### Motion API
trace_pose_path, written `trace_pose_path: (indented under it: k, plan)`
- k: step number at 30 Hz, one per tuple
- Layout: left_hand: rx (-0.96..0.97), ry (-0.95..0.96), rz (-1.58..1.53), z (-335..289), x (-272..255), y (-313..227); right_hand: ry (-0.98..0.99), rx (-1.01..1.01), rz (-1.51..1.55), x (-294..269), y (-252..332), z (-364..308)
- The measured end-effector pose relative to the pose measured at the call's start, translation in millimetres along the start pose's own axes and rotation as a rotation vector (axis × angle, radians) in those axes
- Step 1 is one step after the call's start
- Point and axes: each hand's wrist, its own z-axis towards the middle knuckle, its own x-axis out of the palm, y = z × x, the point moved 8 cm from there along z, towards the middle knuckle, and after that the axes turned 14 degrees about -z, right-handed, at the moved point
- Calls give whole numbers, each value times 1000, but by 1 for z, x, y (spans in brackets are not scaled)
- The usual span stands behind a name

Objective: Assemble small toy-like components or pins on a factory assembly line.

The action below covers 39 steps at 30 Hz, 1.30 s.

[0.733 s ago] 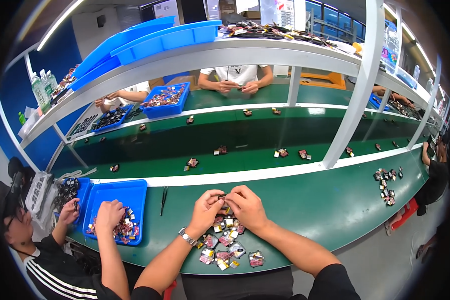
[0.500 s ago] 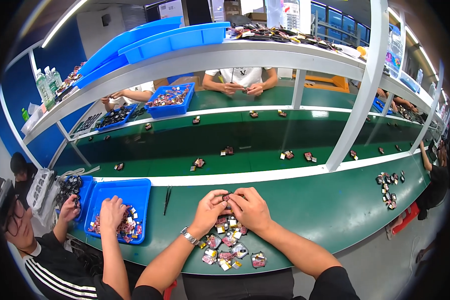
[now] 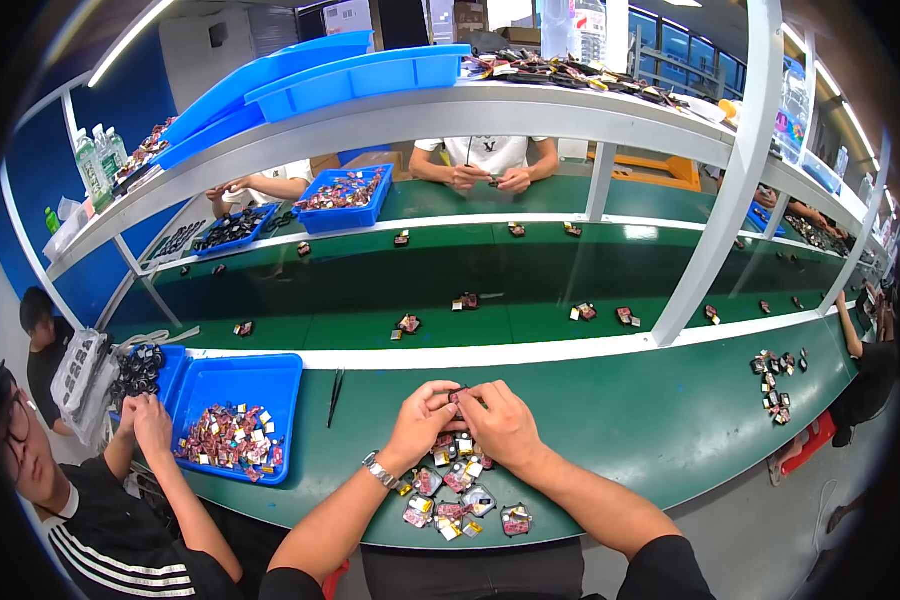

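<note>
My left hand [image 3: 417, 428], with a metal watch on the wrist, and my right hand [image 3: 502, 425] meet above the green bench. Between their fingertips is a small dark-cased electronic assembly [image 3: 457, 396] with a reddish circuit board; the fingers hide most of it. Right below my hands, a pile of similar small assemblies [image 3: 460, 478] spreads toward the bench's near edge, showing red boards, white and yellow pieces and dark cases. Black tweezers [image 3: 336, 398] lie on the bench left of my left hand.
A blue tray [image 3: 295, 420] of small red-and-white parts stands left, beside a co-worker's joined hands [image 3: 148, 425]. Beyond a white rail [image 3: 420, 358], assemblies sit spaced along a green conveyor [image 3: 530, 280]. A slanted white post [image 3: 720, 190] rises right; more assemblies [image 3: 773, 385] lie far right.
The co-worker's hand has left the blue tray and joined the other hand near the black parts. Assemblies on the conveyor appear slightly further right. My hands stay nearly in place.
</note>
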Motion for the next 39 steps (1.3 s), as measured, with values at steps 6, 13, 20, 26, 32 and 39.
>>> trace_pose_path:
  k: [6,13,20,26,32,39]
  plan:
    - [8,-28,5,1,-2,0,-3,-53,11,4,2,-1]
    - [48,-95,-19,-1,-13,-3,-63,-6,79,-4,5,8]
    - [86,-34,-64,3,-7,-10,-31,35,204,10,-28,21]
    - [220,-61,190,10,-24,-26,-11,470,31,68,-177,45]
    - [203,-78,195,4,-34,-25,-51,467,-160,55,-201,44]
    - [176,-56,238,11,-28,-21,140,813,-477,25,-323,-45]
